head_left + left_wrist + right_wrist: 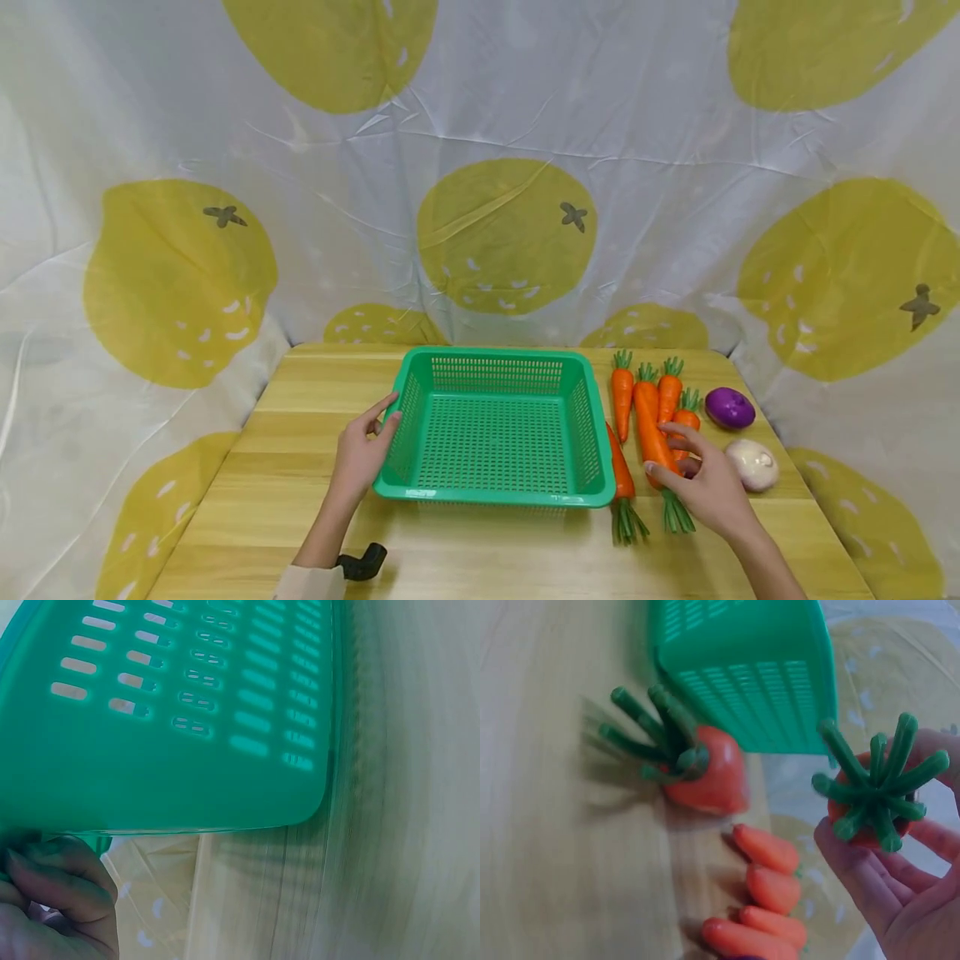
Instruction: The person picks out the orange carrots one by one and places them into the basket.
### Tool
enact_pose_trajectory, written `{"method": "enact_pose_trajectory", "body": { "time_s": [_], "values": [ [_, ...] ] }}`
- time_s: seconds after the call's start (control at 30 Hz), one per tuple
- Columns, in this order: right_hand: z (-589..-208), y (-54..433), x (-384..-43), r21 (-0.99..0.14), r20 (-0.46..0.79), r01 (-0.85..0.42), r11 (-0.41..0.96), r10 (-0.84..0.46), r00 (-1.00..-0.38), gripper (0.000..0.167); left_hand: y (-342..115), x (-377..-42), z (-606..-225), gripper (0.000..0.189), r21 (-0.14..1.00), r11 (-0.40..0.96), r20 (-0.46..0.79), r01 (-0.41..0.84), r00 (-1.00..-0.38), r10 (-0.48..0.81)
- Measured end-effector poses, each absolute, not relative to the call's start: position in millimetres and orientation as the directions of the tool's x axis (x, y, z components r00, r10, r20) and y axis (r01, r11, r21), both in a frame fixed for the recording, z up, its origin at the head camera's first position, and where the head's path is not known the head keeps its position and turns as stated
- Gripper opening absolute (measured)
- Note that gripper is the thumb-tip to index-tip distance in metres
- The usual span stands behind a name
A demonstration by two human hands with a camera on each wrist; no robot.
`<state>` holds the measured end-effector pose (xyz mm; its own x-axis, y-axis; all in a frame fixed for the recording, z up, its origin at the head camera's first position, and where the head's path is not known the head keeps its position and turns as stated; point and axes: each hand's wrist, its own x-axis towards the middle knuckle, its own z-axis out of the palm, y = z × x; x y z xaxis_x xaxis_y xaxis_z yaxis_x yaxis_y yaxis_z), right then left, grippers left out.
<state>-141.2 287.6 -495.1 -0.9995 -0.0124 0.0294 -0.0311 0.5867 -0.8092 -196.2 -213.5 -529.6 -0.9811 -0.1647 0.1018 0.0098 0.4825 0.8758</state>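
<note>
My left hand (pixel 362 454) grips the left rim of a green plastic basket (pixel 495 498), with the thumb on top of the rim. In the left wrist view curled fingers (pixel 64 881) show at the basket's corner. My right hand (pixel 708 483) pinches an orange carrot (pixel 657 446) between thumb and fingers, its green stalks pointing towards me. The right wrist view shows this carrot's stalks (pixel 877 791) end-on, raised off the table. Another carrot (pixel 621 471) lies against the basket's right side. Several more carrots (pixel 622 392) lie behind the right hand, stalks pointing away.
A purple onion-like vegetable (pixel 730 408) and a white round one (pixel 752 465) sit at the table's right. A black bent object (pixel 362 562) shows by the left sleeve. Behind the wooden table (pixel 300 417) hangs a lemon-print cloth (pixel 510 83).
</note>
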Motion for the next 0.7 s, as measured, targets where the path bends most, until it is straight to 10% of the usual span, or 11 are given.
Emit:
{"method": "enact_pose_trajectory", "body": {
  "time_s": [0.7],
  "values": [
    [-474.5, 225.9, -168.9, -0.875, 0.06, -0.085, 0.476, -0.067, -0.996, 0.061, -211.9, -190.8, -526.6, 0.042, 0.94, 0.328, -0.021, -0.091, -0.977, -0.21]
  ]
}}
